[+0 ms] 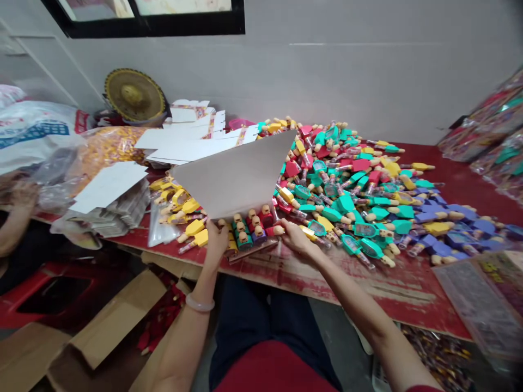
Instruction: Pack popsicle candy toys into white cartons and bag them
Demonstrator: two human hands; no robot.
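An open cardboard box (235,185) with a tall grey-white raised lid sits at the table's front edge. Inside stand small toys (242,238) in green, red, yellow and purple, their round beige knobs upward. My left hand (217,238) is closed on the box's left end. At the right end, my right hand (295,238) has its fingers closed around a red toy with a beige knob (278,230), which lies tilted against the box's edge. Close to my right hand spreads a big pile of similar toys (343,204), with clear tubes attached. Yellow ones (180,201) lie left of the box.
Flat white cartons (196,144) and a stack of boxes (112,190) are on the red table (392,288). A plastic bag of yellow pieces (108,152) lies farther left, near another person's hand (22,196). Open brown cartons (118,316) stand below; a clear-fronted package (482,299) is at right.
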